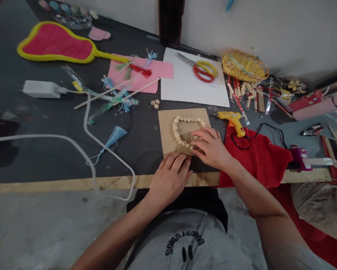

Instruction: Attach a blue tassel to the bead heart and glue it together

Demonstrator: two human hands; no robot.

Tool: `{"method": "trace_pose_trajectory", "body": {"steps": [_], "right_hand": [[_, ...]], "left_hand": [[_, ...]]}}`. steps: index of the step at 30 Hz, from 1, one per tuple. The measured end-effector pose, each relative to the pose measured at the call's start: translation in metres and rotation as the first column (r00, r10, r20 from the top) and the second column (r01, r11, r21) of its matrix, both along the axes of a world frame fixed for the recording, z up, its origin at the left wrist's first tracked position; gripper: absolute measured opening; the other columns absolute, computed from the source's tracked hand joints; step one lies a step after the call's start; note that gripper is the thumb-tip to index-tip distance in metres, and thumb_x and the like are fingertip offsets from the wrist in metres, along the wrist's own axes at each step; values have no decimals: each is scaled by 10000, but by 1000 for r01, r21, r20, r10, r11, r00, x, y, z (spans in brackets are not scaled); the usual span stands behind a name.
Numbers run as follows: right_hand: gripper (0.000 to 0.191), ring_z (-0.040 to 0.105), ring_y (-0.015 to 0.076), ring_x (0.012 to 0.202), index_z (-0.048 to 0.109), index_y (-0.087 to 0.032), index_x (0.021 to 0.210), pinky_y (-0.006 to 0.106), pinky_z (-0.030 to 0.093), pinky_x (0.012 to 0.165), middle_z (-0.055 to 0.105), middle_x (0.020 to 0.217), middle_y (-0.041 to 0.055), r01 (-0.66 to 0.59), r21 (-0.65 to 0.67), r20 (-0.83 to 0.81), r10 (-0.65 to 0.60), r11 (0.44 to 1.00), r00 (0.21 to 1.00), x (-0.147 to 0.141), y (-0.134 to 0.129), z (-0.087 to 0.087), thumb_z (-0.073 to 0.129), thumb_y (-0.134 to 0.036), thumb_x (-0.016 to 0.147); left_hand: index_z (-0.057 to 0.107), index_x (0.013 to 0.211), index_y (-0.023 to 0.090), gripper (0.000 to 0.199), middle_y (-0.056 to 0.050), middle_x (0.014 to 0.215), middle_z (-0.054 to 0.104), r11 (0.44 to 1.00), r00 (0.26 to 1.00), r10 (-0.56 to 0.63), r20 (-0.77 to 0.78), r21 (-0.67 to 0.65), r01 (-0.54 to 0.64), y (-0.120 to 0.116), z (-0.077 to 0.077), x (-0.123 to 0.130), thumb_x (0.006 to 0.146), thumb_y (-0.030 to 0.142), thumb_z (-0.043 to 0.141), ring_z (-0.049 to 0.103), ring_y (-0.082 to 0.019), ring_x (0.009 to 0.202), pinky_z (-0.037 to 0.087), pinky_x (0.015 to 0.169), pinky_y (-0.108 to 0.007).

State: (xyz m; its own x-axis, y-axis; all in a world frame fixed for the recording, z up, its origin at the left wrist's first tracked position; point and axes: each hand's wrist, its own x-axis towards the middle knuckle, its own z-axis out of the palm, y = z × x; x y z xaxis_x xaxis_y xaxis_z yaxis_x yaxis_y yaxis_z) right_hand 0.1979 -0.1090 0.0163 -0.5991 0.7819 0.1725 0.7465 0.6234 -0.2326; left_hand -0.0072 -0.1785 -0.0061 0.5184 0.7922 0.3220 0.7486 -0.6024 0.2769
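A square of brown cardboard (167,125) lies before me at the table's near edge. On it, small cream flower-like pieces form a rounded loop (175,130). My right hand (212,147) reaches over the loop's lower right side, its fingertips closed on the pieces there and hiding part of them. My left hand (171,174) lies over the cardboard's near edge with fingers extended and nothing visible in them. A few loose cream pieces (155,104) sit beyond the board's upper left corner.
A yellow glue gun (232,120) rests right of the board by red cloth (258,157). Scissors (202,70) lie on a white sheet (182,92). A white cable (72,139) loops at left, near a blue tassel (115,137). A wicker basket (244,65) stands behind.
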Motion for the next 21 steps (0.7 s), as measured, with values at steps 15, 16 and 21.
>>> {"method": "trace_pose_trajectory", "body": {"steps": [15,16,21], "right_hand": [[156,488,307,1265,720,-220,1042,490,409,1046,674,1301,75,-18,32,0,18,999,1000,1,-1,-2,637,-312,948],[155,487,306,1267,720,-222,1044,491,408,1050,674,1299,74,-16,29,-2,16,999,1000,1,-1,-2,638,-313,948],[174,487,306,1279,715,-242,1079,495,408,1065,672,1298,72,-1,-6,-15,1,1000,1000,1,0,-1,649,-327,942]], "left_hand": [[666,1238,101,330,-132,1158,686,1000,1000,-1,-6,5,1,-1,1,-1,962,267,592,591,-307,1128,537,1009,-474],[666,1237,101,330,-133,1159,685,1000,1000,0,-5,7,0,-1,1,-1,962,266,590,589,-308,1129,538,1007,-474],[665,1238,99,332,-134,1161,684,1000,1000,-2,-13,9,2,-1,0,0,956,261,595,585,-312,1129,536,1009,-485]]}}
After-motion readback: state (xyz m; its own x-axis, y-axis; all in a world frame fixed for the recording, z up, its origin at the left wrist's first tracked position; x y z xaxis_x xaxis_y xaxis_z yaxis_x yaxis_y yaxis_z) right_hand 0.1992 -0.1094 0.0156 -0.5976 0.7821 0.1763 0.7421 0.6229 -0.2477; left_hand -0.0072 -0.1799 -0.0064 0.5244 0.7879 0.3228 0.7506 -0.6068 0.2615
